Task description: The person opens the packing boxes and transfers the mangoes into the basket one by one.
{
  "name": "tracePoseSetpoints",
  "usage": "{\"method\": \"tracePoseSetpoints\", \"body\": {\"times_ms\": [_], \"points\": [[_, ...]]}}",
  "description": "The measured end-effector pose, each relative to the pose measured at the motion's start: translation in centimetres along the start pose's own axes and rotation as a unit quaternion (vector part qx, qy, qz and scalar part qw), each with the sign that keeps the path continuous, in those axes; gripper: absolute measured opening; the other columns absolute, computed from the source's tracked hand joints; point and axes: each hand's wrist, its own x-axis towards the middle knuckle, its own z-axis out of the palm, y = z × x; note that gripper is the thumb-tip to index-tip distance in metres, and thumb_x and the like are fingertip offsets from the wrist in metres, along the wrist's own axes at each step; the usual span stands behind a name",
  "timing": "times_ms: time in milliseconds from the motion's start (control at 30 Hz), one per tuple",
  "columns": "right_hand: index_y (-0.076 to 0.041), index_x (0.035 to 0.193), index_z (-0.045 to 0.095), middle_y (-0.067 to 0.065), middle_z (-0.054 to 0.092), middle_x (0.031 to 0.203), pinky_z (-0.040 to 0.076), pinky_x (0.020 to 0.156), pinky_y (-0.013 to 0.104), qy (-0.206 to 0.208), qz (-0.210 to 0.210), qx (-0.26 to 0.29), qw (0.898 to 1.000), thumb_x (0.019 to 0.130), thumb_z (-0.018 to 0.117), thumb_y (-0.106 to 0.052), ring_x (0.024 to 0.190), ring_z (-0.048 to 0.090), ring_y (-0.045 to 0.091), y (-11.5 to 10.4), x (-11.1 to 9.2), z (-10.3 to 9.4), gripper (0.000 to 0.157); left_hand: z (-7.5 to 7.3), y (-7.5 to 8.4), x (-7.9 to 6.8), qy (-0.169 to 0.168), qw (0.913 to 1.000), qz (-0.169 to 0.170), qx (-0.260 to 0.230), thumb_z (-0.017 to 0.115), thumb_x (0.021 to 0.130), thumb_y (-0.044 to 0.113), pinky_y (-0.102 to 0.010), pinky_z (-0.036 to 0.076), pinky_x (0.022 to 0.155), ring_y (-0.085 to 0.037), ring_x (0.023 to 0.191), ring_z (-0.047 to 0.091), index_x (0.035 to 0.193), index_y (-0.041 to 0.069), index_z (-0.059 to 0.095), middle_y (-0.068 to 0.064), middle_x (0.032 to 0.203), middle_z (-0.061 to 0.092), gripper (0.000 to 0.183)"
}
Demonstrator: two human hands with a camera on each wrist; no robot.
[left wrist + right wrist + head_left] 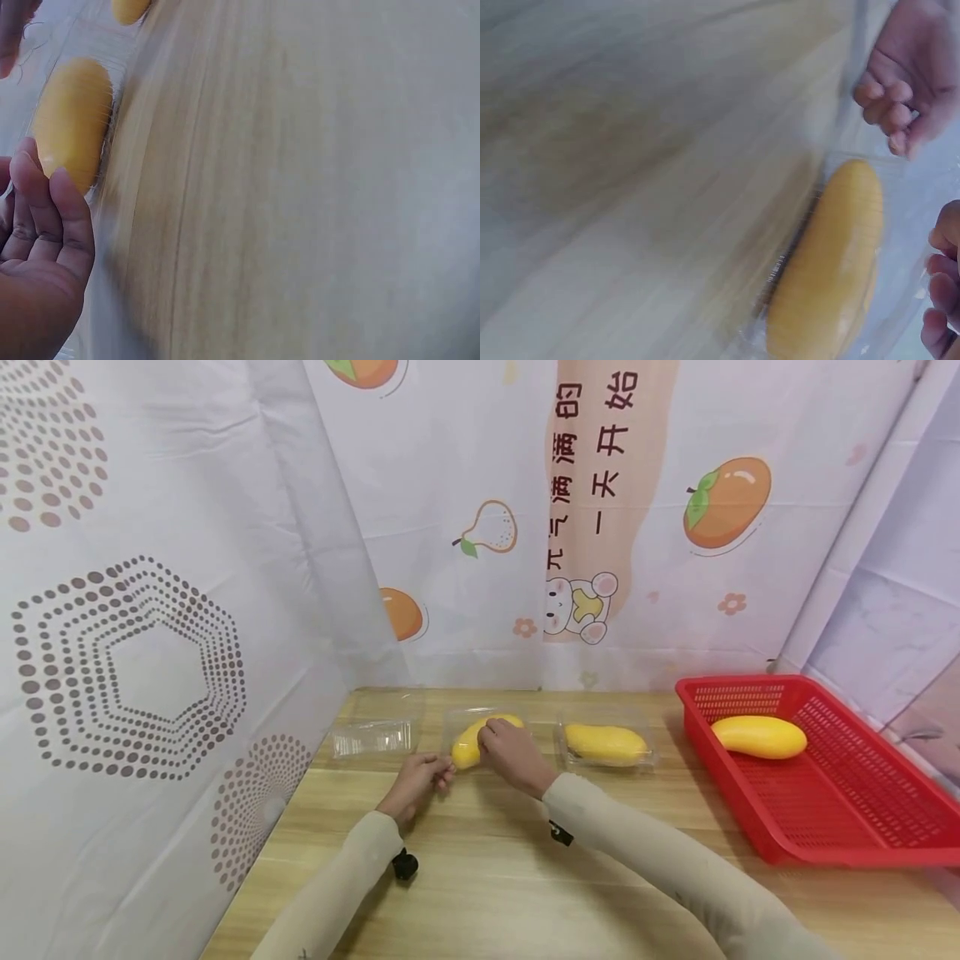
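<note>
A yellow mango [465, 748] lies in a clear plastic box [454, 720] at the middle of the back row. My left hand [412, 783] has its thumb and fingertips together on the box's near left corner; the left wrist view shows those fingers [69, 206] curled beside the mango's end. Over the mango's right part reaches my right hand [517, 758], fingertips low on the box. In the right wrist view its bent fingers [943, 289] appear only at the frame edge, and I cannot tell whether they pinch the clear plastic.
Another boxed mango [606, 743] sits to the right. On the left lies an open clear box [372, 739] holding no mango. A red basket [772, 827] stands at the right with a loose mango [761, 737] inside. Printed curtains [450, 668] border the wooden table.
</note>
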Motion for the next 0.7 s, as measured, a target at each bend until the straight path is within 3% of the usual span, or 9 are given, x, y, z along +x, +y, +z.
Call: {"method": "tracePoseSetpoints", "body": {"times_ms": [133, 233, 433, 700], "points": [[-0.011, 0.085, 0.060, 0.000, 0.053, 0.081, 0.045, 0.055, 0.026, 0.036, -0.003, 0.015, 0.999, 0.088, 0.072, 0.000, 0.069, 0.053, 0.014, 0.7, 1.3, -0.9, 0.016, 0.1, 0.2, 0.0, 0.001, 1.0000, 0.001, -0.001, 0.061, 0.103, 0.012, -0.022, 0.052, 0.063, -0.014, 0.072, 0.059, 0.106, -0.010, 0.069, -0.016, 0.092, 0.070, 0.024], [-0.010, 0.089, 0.063, 0.001, 0.057, 0.084, 0.046, 0.055, 0.027, 0.031, 0.002, 0.014, 0.999, 0.089, 0.073, -0.004, 0.068, 0.054, 0.014, 1.3, 2.3, -1.8, 0.012, 0.2, 0.3, -0.1, 0.006, 1.0000, 0.003, -0.004, 0.061, 0.102, 0.010, -0.022, 0.052, 0.063, -0.015, 0.072, 0.060, 0.106, -0.010, 0.069, -0.017, 0.092, 0.070, 0.022], [-0.009, 0.096, 0.068, 0.003, 0.060, 0.093, 0.053, 0.066, 0.028, 0.007, 0.037, 0.036, 0.999, 0.093, 0.078, -0.014, 0.082, 0.060, 0.017, 2.8, 2.9, -2.9, 0.012, 0.2, 0.2, -0.1, 0.012, 0.9999, 0.003, -0.004, 0.060, 0.102, 0.009, -0.022, 0.053, 0.062, -0.014, 0.071, 0.060, 0.109, -0.012, 0.068, -0.019, 0.094, 0.070, 0.024], [-0.007, 0.098, 0.070, 0.005, 0.059, 0.093, 0.054, 0.068, 0.030, 0.019, 0.081, 0.043, 0.996, 0.095, 0.077, -0.018, 0.081, 0.058, 0.020, 5.2, 3.0, -3.7, 0.014, 0.2, -0.1, -0.4, 0.015, 0.9998, 0.001, -0.011, 0.059, 0.102, 0.007, -0.022, 0.053, 0.063, -0.014, 0.071, 0.060, 0.110, -0.010, 0.069, -0.019, 0.095, 0.069, 0.022]]}}
